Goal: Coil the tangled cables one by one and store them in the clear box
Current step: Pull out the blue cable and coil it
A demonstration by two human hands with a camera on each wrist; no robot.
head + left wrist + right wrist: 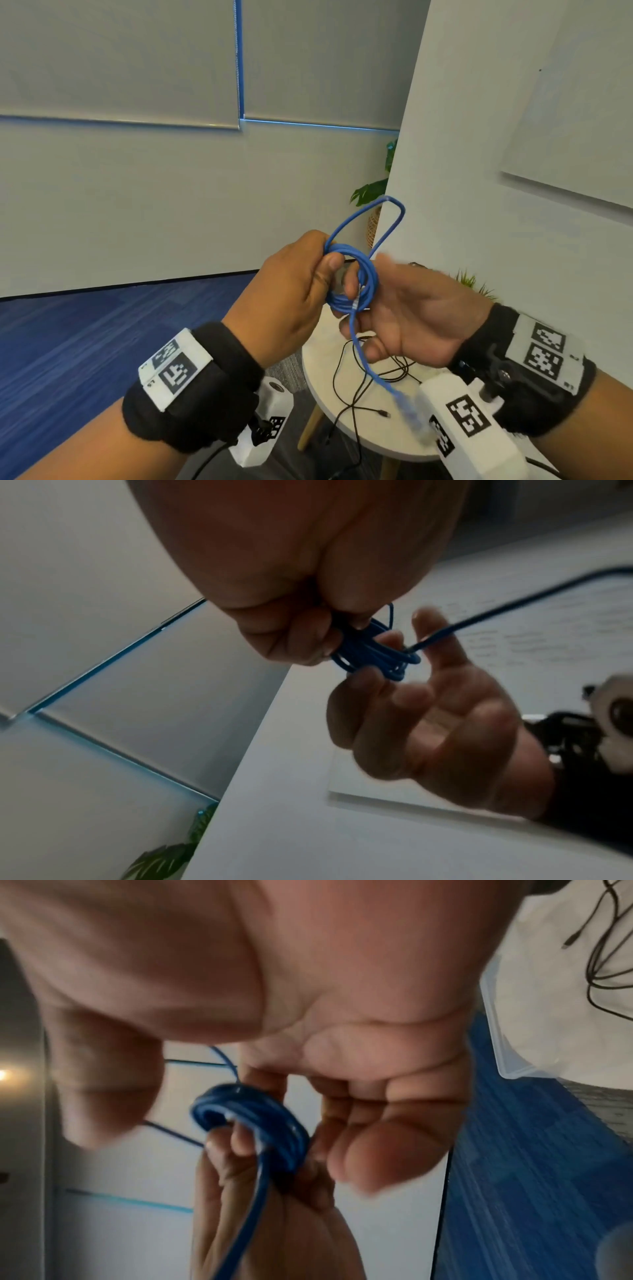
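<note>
Above the small round white worktop (318, 363), the left hand (291, 294) pinches a blue network cable wound into a tight coil (352, 284) between thumb and curled fingers, probably so the loops cannot spring apart. The right hand (404, 315) sits just beside the coil with its fingers loosely spread, gripping nothing firmly; the cable's free tail runs down across its palm, the plug end (409, 411) dangling. One slack loop stands up above the coil. Thin black cables (356, 380) lie tangled on the worktop below. A clear plastic box corner (507, 1053) shows only in the right wrist view, near the worktop's edge. Open air surrounds both hands.
</note>
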